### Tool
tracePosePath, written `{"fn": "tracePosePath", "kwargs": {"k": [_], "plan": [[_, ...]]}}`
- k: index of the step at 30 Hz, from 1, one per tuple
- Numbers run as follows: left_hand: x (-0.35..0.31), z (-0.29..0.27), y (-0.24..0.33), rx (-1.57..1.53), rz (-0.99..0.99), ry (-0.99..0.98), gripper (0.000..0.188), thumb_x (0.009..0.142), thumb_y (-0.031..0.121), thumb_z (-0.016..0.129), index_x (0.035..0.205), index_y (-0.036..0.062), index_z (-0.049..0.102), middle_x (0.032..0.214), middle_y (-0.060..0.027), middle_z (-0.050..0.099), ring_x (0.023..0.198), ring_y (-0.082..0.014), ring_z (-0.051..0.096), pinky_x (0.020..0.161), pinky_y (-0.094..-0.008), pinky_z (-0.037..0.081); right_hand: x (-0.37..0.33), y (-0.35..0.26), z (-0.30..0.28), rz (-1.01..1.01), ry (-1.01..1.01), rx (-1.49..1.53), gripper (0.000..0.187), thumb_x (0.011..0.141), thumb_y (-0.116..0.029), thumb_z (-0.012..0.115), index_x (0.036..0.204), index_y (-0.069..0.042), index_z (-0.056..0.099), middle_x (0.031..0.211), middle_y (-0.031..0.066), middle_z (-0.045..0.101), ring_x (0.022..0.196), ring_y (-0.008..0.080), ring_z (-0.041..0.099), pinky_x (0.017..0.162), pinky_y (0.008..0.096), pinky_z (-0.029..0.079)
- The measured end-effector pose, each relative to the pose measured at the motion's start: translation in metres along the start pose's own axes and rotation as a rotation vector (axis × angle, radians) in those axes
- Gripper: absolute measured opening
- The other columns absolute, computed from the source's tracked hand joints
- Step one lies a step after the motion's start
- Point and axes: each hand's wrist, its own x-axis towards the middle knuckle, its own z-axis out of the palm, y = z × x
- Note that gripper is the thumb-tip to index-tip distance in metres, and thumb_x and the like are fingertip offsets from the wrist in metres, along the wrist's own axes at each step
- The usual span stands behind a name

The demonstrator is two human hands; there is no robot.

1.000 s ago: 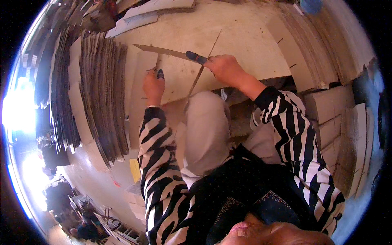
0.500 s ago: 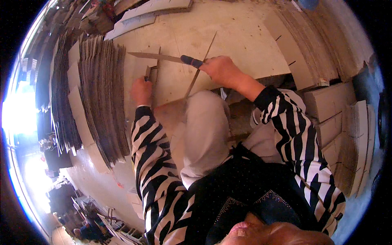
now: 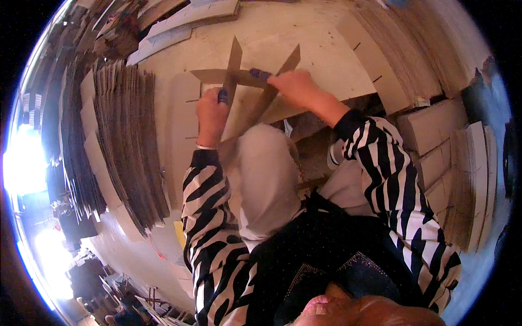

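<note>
My left hand (image 3: 211, 114) is closed round a cardboard strip (image 3: 234, 60) that stands on edge and points away from me. My right hand (image 3: 299, 87) pinches a crosswise cardboard strip (image 3: 204, 75) near its right end. Left of the right hand, this crosswise strip meets the left strip; at the right hand it crosses another slanting cardboard strip (image 3: 291, 60). Whether the left strip is seated in a slot I cannot tell. Dark blue wraps cover a finger of each hand. Under the left hand lies a flat, slotted cardboard piece (image 3: 182, 125).
A pale board (image 3: 304, 27) forms the work surface. Tall stacks of cardboard sheets (image 3: 125, 141) stand at the left. Another slotted stack (image 3: 375, 60) lies at the far right, with more cardboard (image 3: 435, 130) below it. Strips (image 3: 190, 16) lie at the far left.
My left hand has moved right and slightly away, bringing its strip up against the crosswise strip. The crosswise strip has turned to face more upright, and my right hand has shifted slightly left.
</note>
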Motion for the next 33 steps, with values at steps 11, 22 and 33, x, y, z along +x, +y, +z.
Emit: {"fn": "tracePosePath", "kwargs": {"k": [11, 22, 33], "plan": [[-0.063, -0.053, -0.011, -0.325, -0.106, -0.062, 0.035, 0.094, 0.022, 0.054, 0.121, -0.0007, 0.052, 0.099, -0.0156, 0.061, 0.094, -0.0219, 0.059, 0.079, -0.0339, 0.047, -0.018, 0.102, -0.041, 0.399, 0.061, 0.159, 0.036, 0.076, -0.011, 0.063, 0.111, -0.011, 0.056, 0.095, 0.0180, 0.065, 0.090, 0.0403, 0.060, 0.073, 0.0467, 0.049], [-0.085, 0.012, -0.019, -0.731, -0.119, 0.285, 0.040, 0.090, 0.012, 0.049, 0.128, 0.0021, 0.051, 0.098, -0.0118, 0.065, 0.090, -0.0227, 0.062, 0.084, -0.0326, 0.048, -0.207, 0.212, -0.060, 0.633, 0.284, -0.418, 0.043, 0.076, -0.011, 0.065, 0.117, -0.004, 0.056, 0.127, 0.0188, 0.052, 0.117, 0.0384, 0.048, 0.095, 0.0458, 0.041], [0.009, -0.026, -0.026, 0.226, -0.042, -0.209, 0.033, 0.074, 0.011, 0.058, 0.106, 0.0087, 0.062, 0.094, -0.0158, 0.067, 0.090, -0.0376, 0.063, 0.075, -0.0462, 0.050, -0.054, 0.057, -0.109, 0.366, 0.450, 0.249, 0.029, 0.082, -0.019, 0.062, 0.106, -0.004, 0.056, 0.097, 0.0226, 0.062, 0.093, 0.0438, 0.058, 0.075, 0.0493, 0.046]]}}
